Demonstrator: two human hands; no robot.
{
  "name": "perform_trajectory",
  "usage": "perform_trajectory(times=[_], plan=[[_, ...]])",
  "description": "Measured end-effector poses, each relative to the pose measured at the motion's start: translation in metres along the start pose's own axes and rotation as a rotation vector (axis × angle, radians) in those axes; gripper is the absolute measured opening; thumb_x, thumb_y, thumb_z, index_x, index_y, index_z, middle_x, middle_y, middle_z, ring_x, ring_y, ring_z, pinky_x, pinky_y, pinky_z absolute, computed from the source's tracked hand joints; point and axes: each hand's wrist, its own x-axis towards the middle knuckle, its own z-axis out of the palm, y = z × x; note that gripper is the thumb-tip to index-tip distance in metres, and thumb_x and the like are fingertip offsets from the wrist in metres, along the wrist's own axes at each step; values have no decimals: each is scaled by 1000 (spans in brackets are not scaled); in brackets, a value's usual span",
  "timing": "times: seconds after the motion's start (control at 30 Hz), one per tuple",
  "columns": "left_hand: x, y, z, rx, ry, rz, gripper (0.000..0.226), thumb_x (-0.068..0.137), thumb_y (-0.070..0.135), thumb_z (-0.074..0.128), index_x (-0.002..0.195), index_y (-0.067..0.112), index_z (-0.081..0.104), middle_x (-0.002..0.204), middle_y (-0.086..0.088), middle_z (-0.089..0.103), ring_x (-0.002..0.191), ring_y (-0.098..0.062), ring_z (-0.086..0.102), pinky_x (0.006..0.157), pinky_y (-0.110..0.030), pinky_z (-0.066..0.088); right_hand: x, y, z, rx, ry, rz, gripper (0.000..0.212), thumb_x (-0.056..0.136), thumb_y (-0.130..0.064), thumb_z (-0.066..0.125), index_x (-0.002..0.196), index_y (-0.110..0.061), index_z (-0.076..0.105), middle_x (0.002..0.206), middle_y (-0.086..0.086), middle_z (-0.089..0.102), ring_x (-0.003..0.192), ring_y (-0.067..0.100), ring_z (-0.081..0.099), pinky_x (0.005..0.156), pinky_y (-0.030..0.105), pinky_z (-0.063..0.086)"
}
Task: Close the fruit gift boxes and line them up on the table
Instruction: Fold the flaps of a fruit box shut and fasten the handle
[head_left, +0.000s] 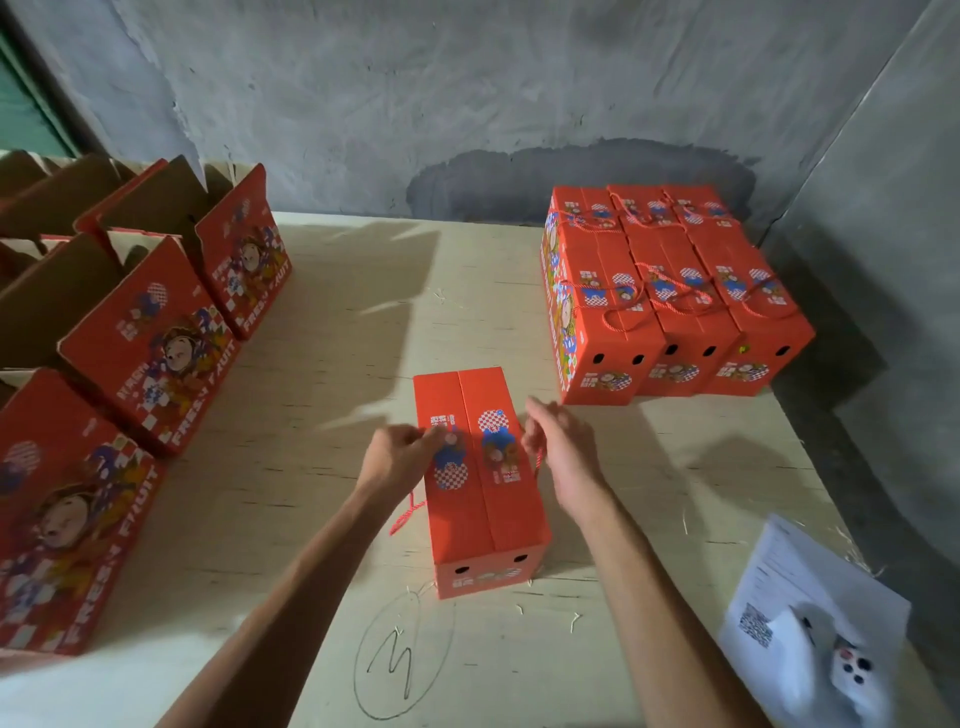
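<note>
**Working the rope handles on a closed box, centre of the table**

Holding both hands at the top of one closed red gift box (480, 478), you have it standing in the near middle of the pale wooden table (332, 332), short end with two round holes facing you. Its two top flaps meet along a centre seam.

Your left hand (402, 454) sits at the box's left top edge, fingers curled and pinched at the flap; a red rope handle (405, 512) trails down the left side below it, but the blur does not show whether the fingers grip the cord itself. Your right hand (558, 441) is at the right edge, fingers curled round a second red rope (539, 460) that hangs from them.

Far right: a block of closed boxes (670, 296), packed side by side, touching, rope handles lying across their tops.

Left side: a row of open boxes (156, 332), flaps standing up, brown insides showing, printed "FRESH FRUIT".

Near right corner: a printed sheet with a QR code (795, 587), a white object lying on it. Near centre: a pencilled circle with a scrawl (400, 660) on the tabletop.
</note>
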Motion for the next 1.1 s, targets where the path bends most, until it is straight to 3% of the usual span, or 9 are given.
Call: perform_trajectory(times=[0.1,0.2,0.33,0.47,0.6,0.7,0.8,0.9,1.1], plan=[[2,62,3,-20,-14,104,37,96,33,67,72,5,71,55,-1,60,45,-16,53,51,-26,45,3,-45,27,-127,-86,-114,31,94,-38,67,71,-17,69,67,2,70,62,15,66,59,28,52],[5,102,7,16,28,205,42,98,30,61,72,-2,67,66,-18,69,57,-33,66,60,-37,56,9,-75,51,-219,-149,-148,37,100,-35,58,86,-3,71,76,14,74,69,27,72,70,44,58],[1,107,4,238,109,318,32,93,14,53,67,-2,62,72,-21,69,62,-28,57,58,-34,47,10,-83,57,-174,-199,-24,45,97,-42,50,75,-8,70,65,7,74,57,21,73,51,22,53],[-6,105,-4,442,129,450,27,93,13,52,81,11,76,80,-14,70,82,-33,60,68,-34,48,10,-84,65,-110,-222,132,51,99,-49,51,64,-14,60,46,0,53,38,17,58,45,24,50],[-6,102,-17,440,100,381,21,88,14,60,71,12,73,67,-7,68,65,-31,63,53,-29,44,7,-80,76,-211,-279,152,58,98,-58,48,74,-7,62,47,4,59,39,19,60,41,20,46],[-7,99,-23,351,236,335,20,87,27,66,72,19,75,72,-2,72,71,-28,68,61,-34,55,8,-90,79,-299,-251,119,55,81,-64,59,75,-9,65,53,5,62,48,24,65,53,31,57],[-4,93,-21,274,193,361,19,95,26,60,86,18,74,90,-4,76,87,-29,70,71,-38,55,10,-107,82,-413,-237,64,56,71,-62,64,78,-7,72,60,7,71,57,29,72,70,40,62],[1,85,-14,228,190,405,21,102,23,50,97,11,66,100,-12,71,95,-32,67,72,-36,47,12,-116,87,-441,-198,42,53,68,-58,67,80,-7,75,61,3,72,64,25,76,65,30,58],[9,75,-18,243,100,479,45,100,25,61,143,14,56,136,-10,63,124,-27,60,101,-38,49,29,-139,83,-419,-68,-16,25,81,-25,55,68,-7,67,49,4,63,45,18,58,56,23,44]])
